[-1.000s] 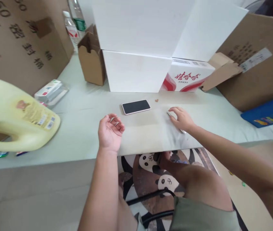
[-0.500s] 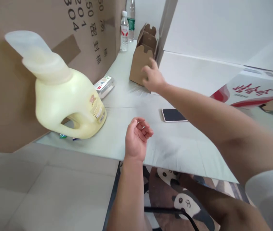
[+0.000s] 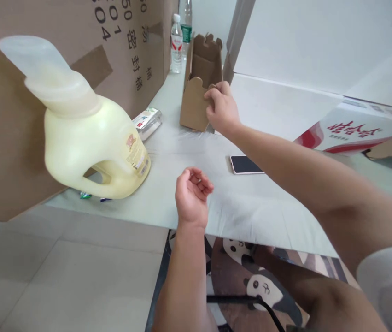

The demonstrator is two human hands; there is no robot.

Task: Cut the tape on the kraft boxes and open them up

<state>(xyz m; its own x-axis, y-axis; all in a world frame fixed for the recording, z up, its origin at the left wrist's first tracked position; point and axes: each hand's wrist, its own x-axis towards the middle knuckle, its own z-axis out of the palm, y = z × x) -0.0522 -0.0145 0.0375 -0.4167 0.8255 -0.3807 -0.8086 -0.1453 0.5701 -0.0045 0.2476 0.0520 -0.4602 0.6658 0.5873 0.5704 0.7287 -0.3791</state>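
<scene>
At the back of the pale cloth, my right hand (image 3: 222, 108) grips the near upper edge of a small open-topped cardboard box (image 3: 193, 106), thumb and fingers pinching its notched rim. The box tilts slightly toward me, and its bare inside shows. My left hand (image 3: 193, 196) rests palm up over the cloth, fingers loosely curled and apart, with nothing in it. Right of it lies a phone (image 3: 246, 165) with a dark screen, partly covered by my right forearm.
A large yellow jug (image 3: 88, 143) with a clear cap stands at left against a big printed carton (image 3: 119, 64). Near it lies a clear-and-white packet (image 3: 149, 122). Two plastic bottles, one a water bottle (image 3: 176, 46), stand behind. White boxes (image 3: 285, 101) line the right; a panda mat (image 3: 237, 276) lies below.
My right hand has closed on the cardboard box's near rim, where before its fingers were spread beside it. The box has tipped toward me. My left hand has hardly moved.
</scene>
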